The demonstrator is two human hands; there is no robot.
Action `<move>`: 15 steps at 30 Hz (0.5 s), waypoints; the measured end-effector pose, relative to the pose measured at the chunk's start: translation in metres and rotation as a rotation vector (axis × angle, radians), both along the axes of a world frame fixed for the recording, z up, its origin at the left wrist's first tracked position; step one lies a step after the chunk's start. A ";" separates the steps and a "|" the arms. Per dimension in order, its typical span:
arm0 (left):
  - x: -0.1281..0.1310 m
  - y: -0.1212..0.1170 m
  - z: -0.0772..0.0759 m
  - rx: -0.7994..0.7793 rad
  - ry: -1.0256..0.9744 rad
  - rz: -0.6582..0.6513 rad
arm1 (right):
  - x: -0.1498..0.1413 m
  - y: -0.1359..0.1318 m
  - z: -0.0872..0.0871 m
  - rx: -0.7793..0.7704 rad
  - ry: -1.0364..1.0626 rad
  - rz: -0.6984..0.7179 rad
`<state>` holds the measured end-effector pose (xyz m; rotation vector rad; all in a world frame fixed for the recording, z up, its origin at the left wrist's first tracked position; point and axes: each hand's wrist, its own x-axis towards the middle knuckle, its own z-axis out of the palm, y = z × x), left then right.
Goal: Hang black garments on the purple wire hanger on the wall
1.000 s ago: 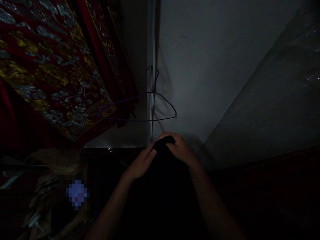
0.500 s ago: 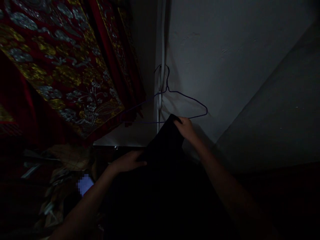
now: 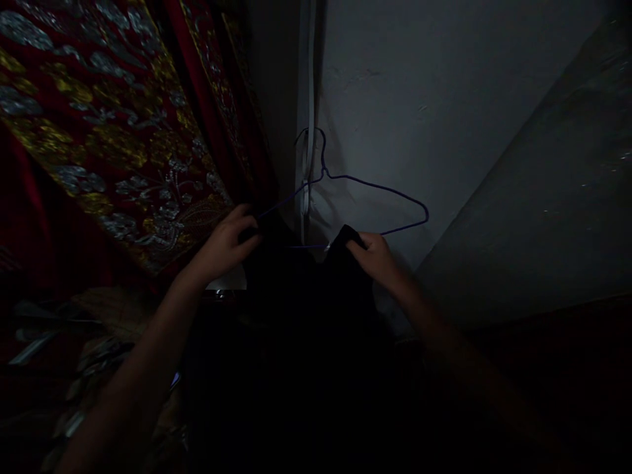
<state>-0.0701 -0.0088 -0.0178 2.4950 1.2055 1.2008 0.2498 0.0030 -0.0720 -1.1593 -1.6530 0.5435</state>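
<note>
A thin purple wire hanger (image 3: 390,189) hangs by its hook from a pale vertical pipe or cord on the wall. Black cloth of a garment (image 3: 296,309) covers the hanger's left end, and its lower part fades into darkness. My left hand (image 3: 224,247) is closed around the cloth at that left end, thumb and fingers curled about it. Below the hanger's bottom bar, on the right, my right hand (image 3: 378,260) pinches another upper edge of the garment. The hanger's right arm is bare. The garment's exact cut is too dark to make out.
A red cloth with gold and silver sequin embroidery (image 3: 123,131) hangs at the left. The grey wall (image 3: 395,99) rises behind the hanger. Dim clutter (image 3: 99,349) lies at lower left, with a small bluish glowing object (image 3: 175,379) near my forearm.
My left hand has moved up and left with the cloth, which now covers the hanger's left end. My right hand keeps its hold, shifted slightly right. The hanger tilts a little.
</note>
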 end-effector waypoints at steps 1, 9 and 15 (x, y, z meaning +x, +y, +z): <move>0.009 0.003 0.005 0.043 -0.023 -0.018 | -0.007 -0.004 -0.001 -0.003 0.009 0.054; 0.011 0.037 0.008 0.114 -0.126 0.090 | 0.021 -0.028 0.013 0.281 0.008 -0.129; 0.000 0.041 0.013 0.201 -0.101 0.118 | 0.094 0.004 0.038 0.054 0.108 -0.164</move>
